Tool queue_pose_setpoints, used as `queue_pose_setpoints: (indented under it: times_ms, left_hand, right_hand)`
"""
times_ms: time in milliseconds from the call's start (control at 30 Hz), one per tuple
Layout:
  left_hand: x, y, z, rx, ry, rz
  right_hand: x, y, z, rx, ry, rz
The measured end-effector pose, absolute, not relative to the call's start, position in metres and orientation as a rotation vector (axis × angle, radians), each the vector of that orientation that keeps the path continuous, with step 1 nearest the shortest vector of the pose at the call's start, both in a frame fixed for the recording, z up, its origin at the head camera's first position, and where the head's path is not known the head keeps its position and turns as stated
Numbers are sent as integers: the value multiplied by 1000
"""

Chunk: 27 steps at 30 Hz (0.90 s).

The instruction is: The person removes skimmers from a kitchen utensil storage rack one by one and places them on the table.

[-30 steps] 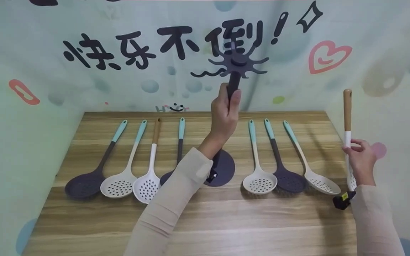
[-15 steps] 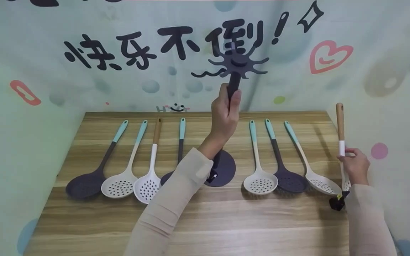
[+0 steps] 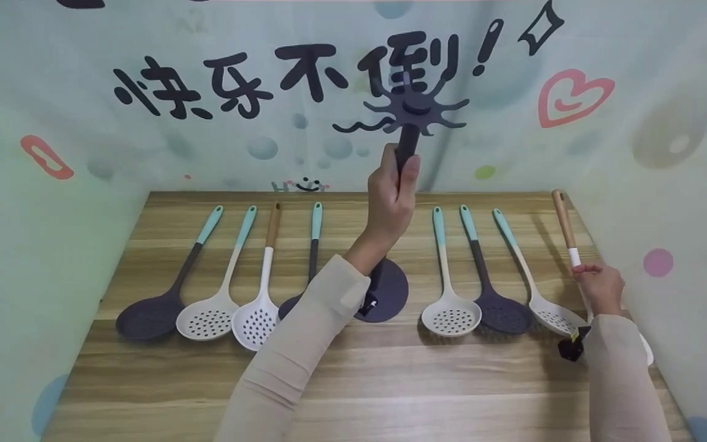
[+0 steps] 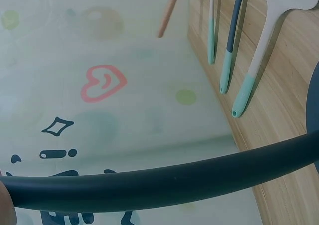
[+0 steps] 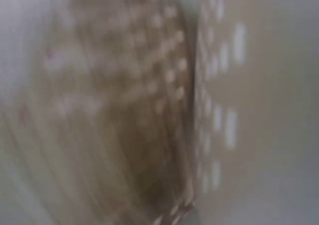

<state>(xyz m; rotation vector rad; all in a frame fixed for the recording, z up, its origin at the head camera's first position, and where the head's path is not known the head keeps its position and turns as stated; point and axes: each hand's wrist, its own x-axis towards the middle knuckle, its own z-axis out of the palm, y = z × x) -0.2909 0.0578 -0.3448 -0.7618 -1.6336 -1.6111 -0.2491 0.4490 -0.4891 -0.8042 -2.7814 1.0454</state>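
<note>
My left hand [image 3: 390,199] grips the upper post of a dark utensil stand [image 3: 418,110], whose curved hooks spread out at the top. Its round base [image 3: 393,291] shows on the table beside my left sleeve. In the left wrist view the post [image 4: 164,187] crosses the frame, a fingertip at its left end. At the table's right side my right hand [image 3: 602,288] pinches the white shaft of a wooden-handled skimmer [image 3: 564,221]. The handle leans up to the left; the sleeve hides most of the head. Up close, blurred, the perforated head [image 5: 239,85] fills the right wrist view.
Right of the stand lie a beige skimmer [image 3: 451,316], a dark skimmer [image 3: 504,314] and another beige skimmer [image 3: 553,316]. To its left are a dark ladle-like utensil [image 3: 150,319], a beige skimmer [image 3: 207,316], a white skimmer [image 3: 255,322] and a partly hidden dark utensil [image 3: 313,258].
My right hand has moved left and down with the skimmer. Its handle has tipped from upright toward the left, and its head now shows right of the sleeve. The left hand stays on the stand.
</note>
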Motion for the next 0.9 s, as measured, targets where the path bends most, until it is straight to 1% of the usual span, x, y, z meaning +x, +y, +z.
queue_pose_setpoints:
  times_ms: [400,600,800,900]
  left_hand:
    - [-289,58,-342,-751,-1650,-1614]
    - [-289,58,-344,-752,-1653,-1618]
    - [-289,58,-345,-760,-1644,-1627]
    - [-289,57,-345,-767,-1646,-1632]
  right_hand:
    - [-244,445,-491,-764,-2849,1119]
    - [-245,450,-488,-759,-2982,1216]
    - [-246,448,-483,-598,-3124,1189]
    - [-247,447,-481,-572,-3160,1183]
